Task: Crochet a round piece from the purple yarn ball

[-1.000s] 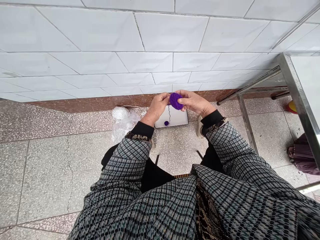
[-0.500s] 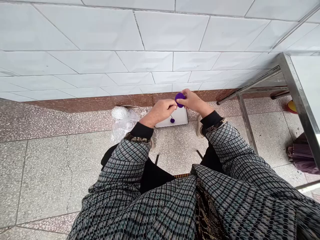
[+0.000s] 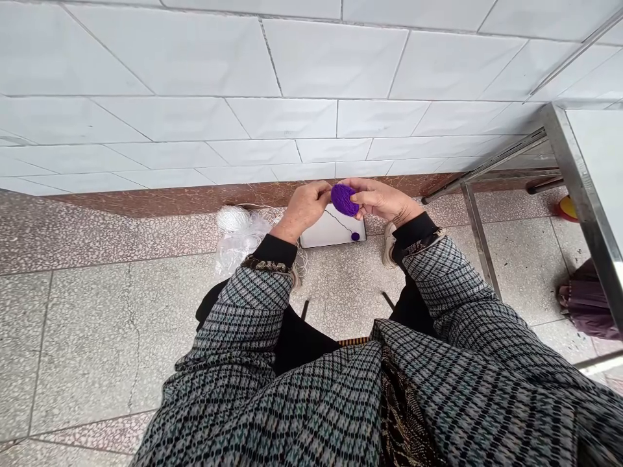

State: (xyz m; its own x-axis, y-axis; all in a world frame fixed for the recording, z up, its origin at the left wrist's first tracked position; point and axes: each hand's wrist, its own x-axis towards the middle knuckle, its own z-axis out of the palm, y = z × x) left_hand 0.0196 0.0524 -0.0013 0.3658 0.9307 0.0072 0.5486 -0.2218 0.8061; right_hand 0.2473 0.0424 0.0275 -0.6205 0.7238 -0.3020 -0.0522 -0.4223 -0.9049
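Observation:
A ball of purple yarn (image 3: pixel 343 200) sits in my right hand (image 3: pixel 382 199), whose fingers are closed around its right side. My left hand (image 3: pixel 306 206) is just left of the ball, thumb and fingers pinched together on the yarn strand. From there a thin dark strand (image 3: pixel 339 221) slants down to a second, much smaller purple ball (image 3: pixel 355 237). That small ball rests in a shallow white box (image 3: pixel 318 235) on the floor under my hands.
White yarn (image 3: pixel 232 219) and a clear plastic bag (image 3: pixel 233 254) lie on the floor at left, by my foot. A tiled wall (image 3: pixel 292 120) rises in front. On the right stands a metal-framed table (image 3: pixel 579 175), with a purple cloth-like item (image 3: pixel 588 301) beneath.
The large purple ball has turned and shifted slightly left in my right hand. My left hand has moved a little left. The small ball has rolled right within the box.

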